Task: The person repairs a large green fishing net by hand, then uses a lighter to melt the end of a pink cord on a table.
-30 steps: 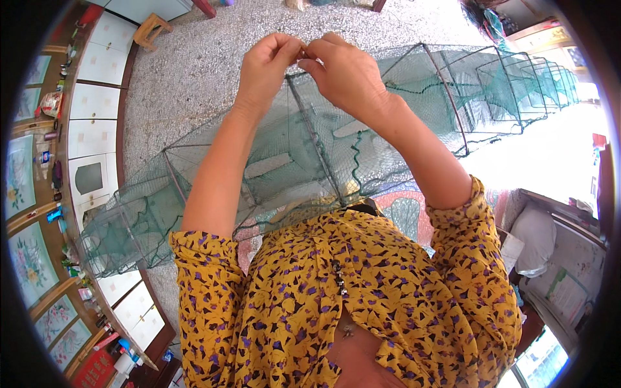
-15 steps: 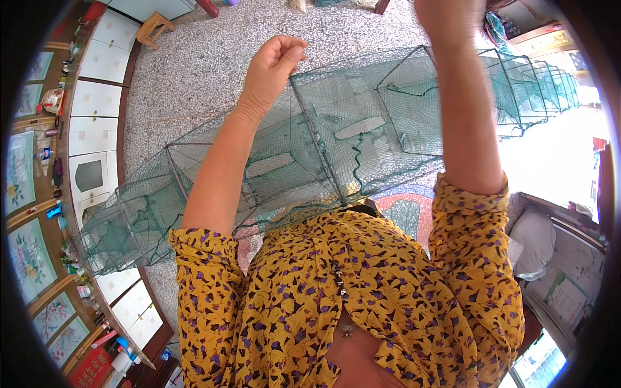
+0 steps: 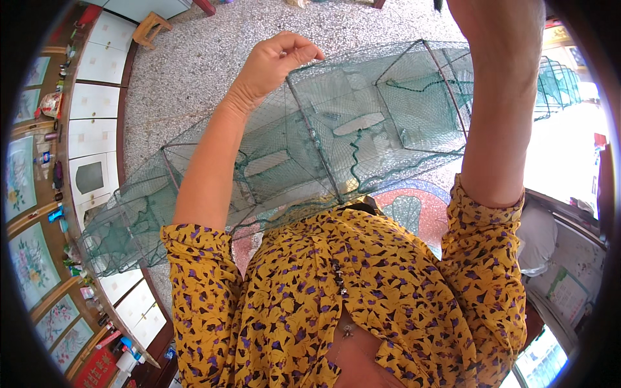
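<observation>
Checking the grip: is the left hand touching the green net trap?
Touching. The head view shows the left hand with fingers curled onto the top corner of the green net trap.

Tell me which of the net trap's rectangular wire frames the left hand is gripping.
The left hand pinches the top corner of the middle frame of the green net trap, the one directly before the chest; the other frames trail off untouched to either side.

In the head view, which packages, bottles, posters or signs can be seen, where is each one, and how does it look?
Snack bag: left shelf, upper part; crinkled, yellow and red.
Small bottles: left shelf, middle; upright, one blue.
Flower panels: left wall, lower part; pale with pink blossoms.
Red sign: bottom left; flat, red with gold marks.
Paper poster: lower right; pale sheet with green patches.
</observation>
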The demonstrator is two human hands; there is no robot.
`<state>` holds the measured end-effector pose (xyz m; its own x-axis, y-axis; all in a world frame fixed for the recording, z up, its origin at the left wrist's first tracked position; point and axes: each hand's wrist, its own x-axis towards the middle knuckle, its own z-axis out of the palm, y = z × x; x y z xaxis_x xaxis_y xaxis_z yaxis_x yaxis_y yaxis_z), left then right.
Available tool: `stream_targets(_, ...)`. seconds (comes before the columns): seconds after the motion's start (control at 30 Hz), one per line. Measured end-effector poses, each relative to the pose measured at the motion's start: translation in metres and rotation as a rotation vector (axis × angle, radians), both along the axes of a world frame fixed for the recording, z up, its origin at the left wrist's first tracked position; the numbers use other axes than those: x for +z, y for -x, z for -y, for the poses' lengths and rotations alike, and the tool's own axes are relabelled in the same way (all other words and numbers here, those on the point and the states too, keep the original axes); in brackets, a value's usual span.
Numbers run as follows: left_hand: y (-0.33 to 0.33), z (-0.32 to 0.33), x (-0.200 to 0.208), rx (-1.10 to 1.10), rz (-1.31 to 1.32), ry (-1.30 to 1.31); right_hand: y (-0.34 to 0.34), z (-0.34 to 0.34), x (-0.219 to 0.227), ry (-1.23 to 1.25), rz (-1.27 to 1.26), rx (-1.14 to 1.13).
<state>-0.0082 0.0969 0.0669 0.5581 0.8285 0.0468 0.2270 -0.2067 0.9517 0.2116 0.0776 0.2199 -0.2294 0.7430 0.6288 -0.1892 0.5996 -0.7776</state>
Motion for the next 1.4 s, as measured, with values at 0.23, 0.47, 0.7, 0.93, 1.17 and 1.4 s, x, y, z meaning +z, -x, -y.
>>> stream_targets(0.23,-0.001,-0.01,0.007,0.122,0.013,0.24,0.005,0.031,-0.102,0.003,0.758,-0.313)
stream_targets(0.47,-0.002,-0.009,0.002,0.204,0.056,0.343,0.019,0.055,-0.145,0.173,0.806,-0.45)
stream_targets(0.7,-0.002,-0.007,-0.003,0.196,0.123,0.346,0.029,0.059,-0.157,0.271,0.651,-0.516)
stream_targets(0.93,-0.002,-0.009,-0.006,0.163,0.101,0.355,0.037,0.057,-0.164,0.274,0.469,-0.552)
stream_targets(1.17,-0.007,-0.008,-0.002,0.138,-0.017,0.362,0.052,0.046,-0.166,0.252,0.419,-0.594)
stream_targets(1.4,-0.011,-0.002,0.002,0.235,0.027,0.132,0.057,0.035,-0.152,0.13,0.849,-0.698)
